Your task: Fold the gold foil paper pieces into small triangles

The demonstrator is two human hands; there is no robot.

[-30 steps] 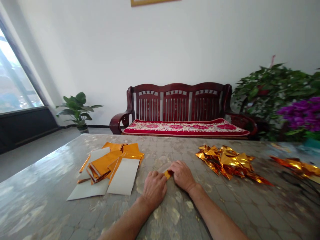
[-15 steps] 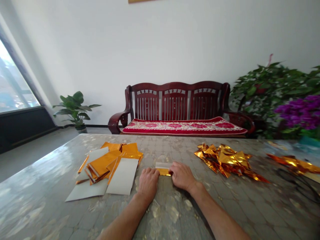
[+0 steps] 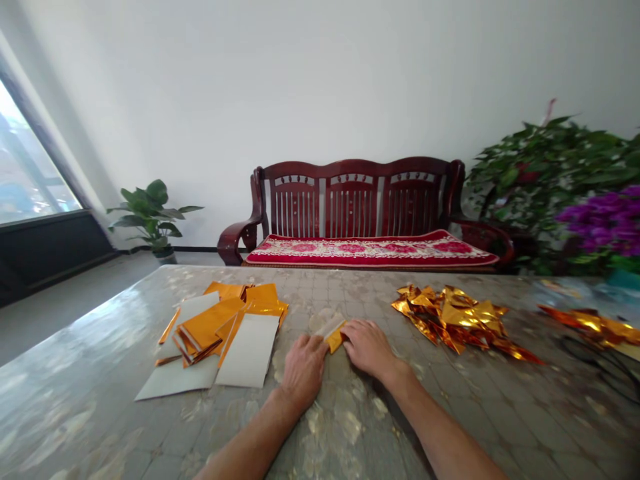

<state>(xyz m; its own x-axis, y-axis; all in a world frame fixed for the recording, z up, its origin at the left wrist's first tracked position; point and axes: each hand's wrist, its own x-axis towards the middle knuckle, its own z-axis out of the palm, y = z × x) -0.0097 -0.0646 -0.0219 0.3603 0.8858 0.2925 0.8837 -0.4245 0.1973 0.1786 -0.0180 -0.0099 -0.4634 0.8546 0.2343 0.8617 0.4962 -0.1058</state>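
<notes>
Between my hands, on the patterned tabletop, lies a small sheet of gold foil paper (image 3: 337,339), partly folded, its pale back showing along the far side. It sits at a slant. My left hand (image 3: 305,367) has its fingers closed on the left end of the paper. My right hand (image 3: 367,345) grips the right end with bent fingers. The thumbs are largely hidden. To the left is a loose stack of gold paper sheets (image 3: 213,327), some turned pale side up (image 3: 249,350). On the right lies a heap of folded shiny gold pieces (image 3: 457,317).
The table (image 3: 165,440) has a glossy patterned cover. More gold foil (image 3: 595,327), a dark cable (image 3: 595,363) and clear plastic (image 3: 565,293) lie at the far right. Beyond stand a wooden bench (image 3: 350,207), a potted plant (image 3: 155,217) and purple flowers (image 3: 605,223).
The gold paper has turned from lying straight across to a slant, its right end now farther away. My left hand has shifted slightly right. The whole view has moved a little.
</notes>
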